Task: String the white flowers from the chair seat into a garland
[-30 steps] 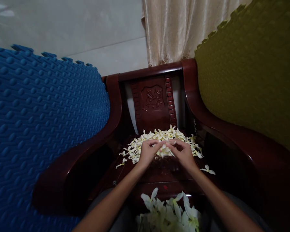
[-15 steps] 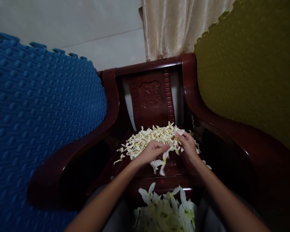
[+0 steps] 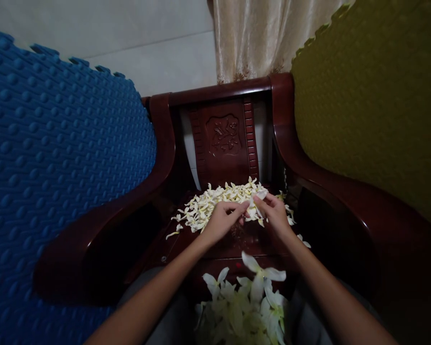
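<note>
Loose white flowers (image 3: pixel 204 206) with yellowish centres are spread over the seat of a dark red wooden chair (image 3: pixel 233 249). Over their near edge, my right hand (image 3: pixel 275 213) pinches a white flower (image 3: pixel 261 194) between thumb and fingers. Close beside it on the left is my left hand (image 3: pixel 224 219), its thumb and fingers drawn together near the same flower; what lies between them is too small to make out. Nearer to me, a cluster of larger white flowers (image 3: pixel 237 306) sits low between my legs, with one open bloom (image 3: pixel 259 275) on top.
The carved chair back (image 3: pixel 224 136) stands beyond the flowers, with curved armrests on both sides. A blue foam mat (image 3: pixel 64 134) rises at the left and an olive one (image 3: pixel 369 105) at the right. A beige curtain (image 3: pixel 251 38) hangs behind.
The flower that hung below my left hand is gone from there, and another bloom tops the near cluster. My right hand has shifted left, closer to my left hand. The view has moved slightly.
</note>
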A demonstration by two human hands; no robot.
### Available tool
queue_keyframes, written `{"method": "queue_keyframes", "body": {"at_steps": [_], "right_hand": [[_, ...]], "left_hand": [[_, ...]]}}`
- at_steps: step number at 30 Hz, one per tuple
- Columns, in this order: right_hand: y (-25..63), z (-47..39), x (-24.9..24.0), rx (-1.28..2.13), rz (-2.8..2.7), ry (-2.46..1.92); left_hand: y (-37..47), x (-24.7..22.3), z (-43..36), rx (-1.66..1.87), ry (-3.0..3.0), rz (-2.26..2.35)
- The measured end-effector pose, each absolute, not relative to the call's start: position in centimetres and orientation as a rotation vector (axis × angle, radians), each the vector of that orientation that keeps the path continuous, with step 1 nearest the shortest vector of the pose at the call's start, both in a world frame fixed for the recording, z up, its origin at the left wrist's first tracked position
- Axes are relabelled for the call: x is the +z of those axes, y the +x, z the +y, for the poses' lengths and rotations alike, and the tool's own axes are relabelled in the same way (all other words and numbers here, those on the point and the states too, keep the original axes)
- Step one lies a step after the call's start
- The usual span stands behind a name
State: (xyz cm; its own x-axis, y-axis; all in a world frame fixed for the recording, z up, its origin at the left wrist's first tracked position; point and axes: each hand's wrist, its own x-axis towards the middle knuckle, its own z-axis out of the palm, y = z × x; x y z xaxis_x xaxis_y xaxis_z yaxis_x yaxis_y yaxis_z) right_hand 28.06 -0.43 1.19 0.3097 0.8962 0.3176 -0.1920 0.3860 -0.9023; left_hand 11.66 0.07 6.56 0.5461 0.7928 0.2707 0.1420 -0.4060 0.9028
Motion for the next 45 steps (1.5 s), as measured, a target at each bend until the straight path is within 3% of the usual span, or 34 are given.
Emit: {"method": "queue_keyframes", "body": {"at_steps": [4,14,20,24,29,45], "right_hand": [[28.0,-0.4,1.1,0.825,-1.05,-0.876],[26.6,-1.7,2.1,0.79,-1.223,-0.857],[27.1,-1.1,1.7,0.583,-1.147,-0.938],[27.8,-1.3,1.7,0.839,-1.286,-0.931],[26.8,-2.2,1.7,1.155,-1.495,-0.888],[27.1,-1.3,1.9,0.926,-1.231,-0.85]], "left_hand": [[11.6,6.6,1.2,1.243,1.818,0.958],[11.7,5.3,0.8,0.65,1.537,0.692],[11.4,5.5,2.2,0.99,1.431,0.802],[10.2,6.4,3.3,1.189,1.464,0.909],[9.6,6.2,3.6,1.168,1.474,0.909],[11.2,5.1,2.3,0.959,1.652,0.913]]}}
